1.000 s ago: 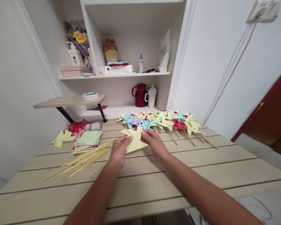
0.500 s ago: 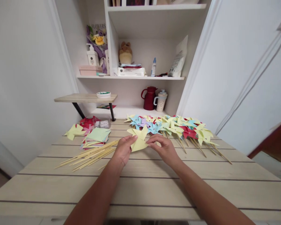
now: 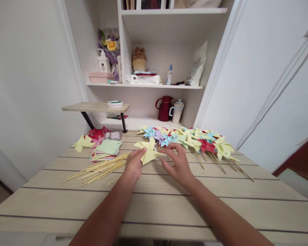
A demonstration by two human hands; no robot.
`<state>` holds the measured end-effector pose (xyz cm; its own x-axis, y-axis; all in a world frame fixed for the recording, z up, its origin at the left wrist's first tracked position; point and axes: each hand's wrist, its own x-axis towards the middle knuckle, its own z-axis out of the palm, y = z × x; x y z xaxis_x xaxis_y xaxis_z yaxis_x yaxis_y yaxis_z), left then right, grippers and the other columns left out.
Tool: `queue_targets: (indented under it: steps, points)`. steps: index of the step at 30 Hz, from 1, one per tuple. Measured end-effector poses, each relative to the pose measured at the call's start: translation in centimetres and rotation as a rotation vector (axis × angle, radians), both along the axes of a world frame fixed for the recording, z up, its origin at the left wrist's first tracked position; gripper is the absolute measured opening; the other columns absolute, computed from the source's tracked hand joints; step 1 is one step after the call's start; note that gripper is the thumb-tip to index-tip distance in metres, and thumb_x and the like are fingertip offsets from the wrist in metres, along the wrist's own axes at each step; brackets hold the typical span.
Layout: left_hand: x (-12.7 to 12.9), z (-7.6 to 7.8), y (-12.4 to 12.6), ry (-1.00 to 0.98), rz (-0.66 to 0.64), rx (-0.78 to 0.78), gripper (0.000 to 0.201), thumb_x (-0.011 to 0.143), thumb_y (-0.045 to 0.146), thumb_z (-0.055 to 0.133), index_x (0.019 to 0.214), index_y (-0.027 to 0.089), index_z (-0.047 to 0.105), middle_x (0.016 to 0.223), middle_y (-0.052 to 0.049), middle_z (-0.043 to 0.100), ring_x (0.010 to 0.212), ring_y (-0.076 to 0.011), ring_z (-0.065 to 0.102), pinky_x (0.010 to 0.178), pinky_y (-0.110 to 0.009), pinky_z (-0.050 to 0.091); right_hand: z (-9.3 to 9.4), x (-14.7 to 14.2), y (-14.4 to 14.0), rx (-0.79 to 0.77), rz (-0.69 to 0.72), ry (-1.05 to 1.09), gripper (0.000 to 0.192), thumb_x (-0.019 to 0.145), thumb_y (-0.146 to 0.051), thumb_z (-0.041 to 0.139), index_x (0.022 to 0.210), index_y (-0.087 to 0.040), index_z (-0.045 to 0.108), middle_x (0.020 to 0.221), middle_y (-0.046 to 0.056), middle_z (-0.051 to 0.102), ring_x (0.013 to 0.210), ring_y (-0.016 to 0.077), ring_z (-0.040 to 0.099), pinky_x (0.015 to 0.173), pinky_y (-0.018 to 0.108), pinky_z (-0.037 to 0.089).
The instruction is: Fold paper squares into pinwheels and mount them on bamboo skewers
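Observation:
My left hand (image 3: 133,164) pinches a yellow paper pinwheel sheet (image 3: 148,152), partly folded, just above the wooden table (image 3: 154,205). My right hand (image 3: 178,163) is beside it on the right, fingers spread and curled, its fingertips at the sheet's right flap. Behind the hands lies a row of finished pinwheels (image 3: 192,138) on sticks, in yellow, blue, red and purple. A bundle of bare wooden skewers (image 3: 100,167) lies left of my left hand.
A stack of coloured paper squares (image 3: 106,149), loose yellow and red cut sheets (image 3: 86,140) and a small wooden riser (image 3: 96,107) stand at the left. White shelves behind hold a red jug (image 3: 164,107), a mug, bottles and boxes. Walls close in on both sides.
The view has shifted a little. My right hand has loosened from the yellow sheet's edge and spread its fingers; my left hand keeps hold of the sheet.

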<state>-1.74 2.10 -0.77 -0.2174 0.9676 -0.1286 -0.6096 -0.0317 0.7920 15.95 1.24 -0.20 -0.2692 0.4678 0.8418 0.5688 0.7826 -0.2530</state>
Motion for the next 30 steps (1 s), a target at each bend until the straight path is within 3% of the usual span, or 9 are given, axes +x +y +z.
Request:
queue_targets:
  steps: [5, 11, 16, 22, 30]
  points:
    - [0.0, -0.2, 0.1, -0.011, -0.015, 0.060, 0.027, 0.058, 0.024, 0.088, 0.077, 0.012, 0.071, 0.074, -0.006, 0.075, 0.066, -0.0157, 0.067, 0.070, -0.027, 0.051, -1.3, -2.0, -0.8, 0.124, -0.156, -0.217, 0.018, 0.087, -0.023, 0.065, 0.104, -0.026, 0.069, 0.089, 0.005, 0.053, 0.085, 0.0214, 0.049, 0.078, 0.036, 0.032]
    - [0.5, -0.5, -0.1, 0.012, -0.034, 0.095, 0.031, 0.056, 0.029, 0.088, 0.076, 0.013, 0.071, 0.072, -0.004, 0.073, 0.066, -0.0153, 0.065, 0.068, -0.026, 0.049, -1.5, -2.9, -0.7, 0.126, -0.188, -0.290, 0.012, 0.089, -0.023, 0.063, 0.099, -0.025, 0.070, 0.082, 0.003, 0.053, 0.079, 0.0192, 0.045, 0.073, 0.034, 0.026]
    - [1.0, -0.5, -0.5, 0.029, -0.071, 0.085, 0.036, 0.054, 0.031, 0.089, 0.080, 0.011, 0.072, 0.073, -0.006, 0.073, 0.064, -0.0152, 0.064, 0.066, -0.027, 0.047, -1.5, -2.8, -0.7, 0.074, -0.130, -0.165, 0.018, 0.093, -0.029, 0.059, 0.084, -0.024, 0.073, 0.076, 0.002, 0.050, 0.076, 0.0174, 0.045, 0.073, 0.033, 0.026]
    - [1.2, -0.4, -0.6, 0.065, -0.056, 0.084, 0.037, 0.050, 0.033, 0.090, 0.074, 0.012, 0.072, 0.069, -0.004, 0.071, 0.064, -0.0134, 0.061, 0.063, -0.024, 0.044, -1.4, -3.0, -0.4, -0.177, -0.068, 0.137, 0.013, 0.089, -0.029, 0.064, 0.082, -0.022, 0.073, 0.078, 0.001, 0.051, 0.077, 0.0182, 0.051, 0.074, 0.034, 0.034]
    - [1.2, -0.8, -0.4, 0.163, -0.041, 0.083, 0.033, 0.055, 0.036, 0.088, 0.074, 0.014, 0.074, 0.073, -0.004, 0.071, 0.066, -0.0130, 0.059, 0.064, -0.024, 0.041, -0.8, -2.8, 0.2, -0.433, -0.020, 0.417, 0.015, 0.080, -0.033, 0.068, 0.072, -0.021, 0.072, 0.074, 0.001, 0.051, 0.066, 0.0170, 0.046, 0.066, 0.032, 0.040]
